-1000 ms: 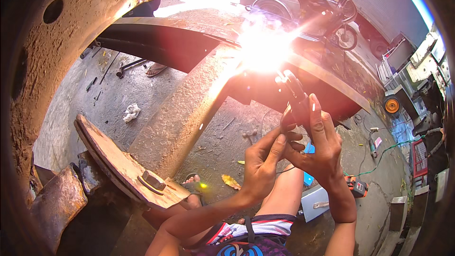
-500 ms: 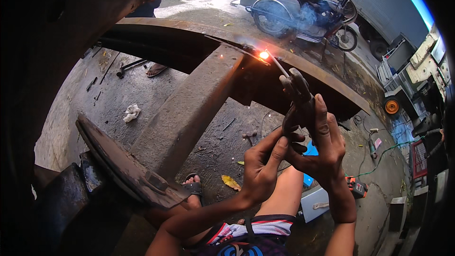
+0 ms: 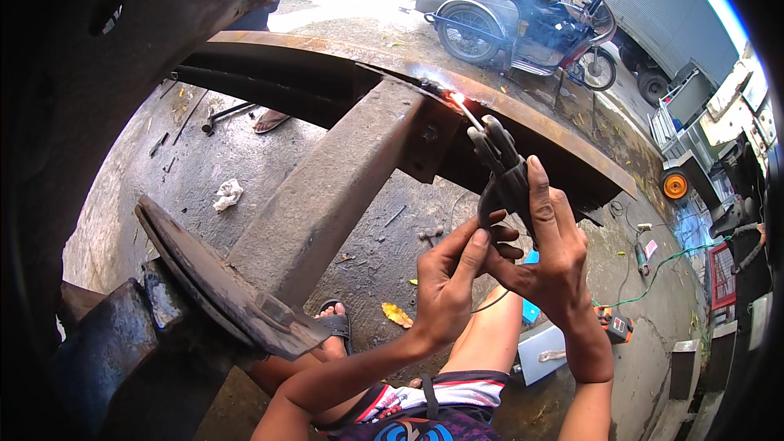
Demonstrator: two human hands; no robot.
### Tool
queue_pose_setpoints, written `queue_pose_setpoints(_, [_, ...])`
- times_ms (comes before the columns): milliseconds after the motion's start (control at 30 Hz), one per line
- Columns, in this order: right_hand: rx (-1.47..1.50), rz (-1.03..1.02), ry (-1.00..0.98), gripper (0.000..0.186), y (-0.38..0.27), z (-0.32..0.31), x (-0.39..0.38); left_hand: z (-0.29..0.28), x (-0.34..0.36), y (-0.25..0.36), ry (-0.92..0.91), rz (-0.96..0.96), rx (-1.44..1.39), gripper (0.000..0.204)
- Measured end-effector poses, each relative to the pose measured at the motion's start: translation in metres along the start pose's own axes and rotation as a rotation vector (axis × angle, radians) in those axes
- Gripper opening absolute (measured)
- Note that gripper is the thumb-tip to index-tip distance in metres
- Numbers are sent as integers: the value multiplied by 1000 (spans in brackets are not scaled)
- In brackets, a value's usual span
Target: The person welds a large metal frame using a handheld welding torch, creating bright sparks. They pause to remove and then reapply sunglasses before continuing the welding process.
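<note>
A black welding electrode holder (image 3: 508,180) sits between my two hands, a short electrode (image 3: 469,114) clamped in its jaws. My right hand (image 3: 557,253) wraps round the body from the right, forefinger stretched along its side. With thumb and fingers my left hand (image 3: 449,278) pinches the holder's lower left side. The electrode's tip meets a small red-orange glow at the joint where a thick steel crossbeam (image 3: 318,188) runs into a long rusty steel beam (image 3: 563,143). Bluish smoke drifts up behind it.
A dark steel plate assembly (image 3: 220,278) fills the lower left, and a large holed steel piece (image 3: 155,16) hangs over the upper left. Beyond stands a tricycle with a red sidecar (image 3: 482,8). On the concrete lie a hammer (image 3: 224,116), a crumpled rag (image 3: 229,194) and a grinder (image 3: 642,257).
The bright arc has shrunk to a dimmer glow and the picture has lightened. The holder has shifted slightly left, and its electrode looks shorter.
</note>
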State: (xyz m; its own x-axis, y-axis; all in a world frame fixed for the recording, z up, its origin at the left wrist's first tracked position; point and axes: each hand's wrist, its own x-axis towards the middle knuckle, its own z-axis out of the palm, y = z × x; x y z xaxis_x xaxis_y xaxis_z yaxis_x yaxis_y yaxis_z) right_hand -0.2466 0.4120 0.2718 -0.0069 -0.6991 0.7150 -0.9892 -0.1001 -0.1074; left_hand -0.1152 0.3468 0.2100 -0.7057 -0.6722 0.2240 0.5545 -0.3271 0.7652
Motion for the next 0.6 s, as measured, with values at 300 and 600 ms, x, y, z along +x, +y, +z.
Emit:
queue_pose_setpoints(300, [2, 7, -24, 98, 1, -1, 0, 2, 2, 0, 19, -6, -30, 41])
queue_pose_setpoints(600, [-8, 36, -53, 99, 0, -1, 1, 3, 2, 3, 44, -26, -36, 39])
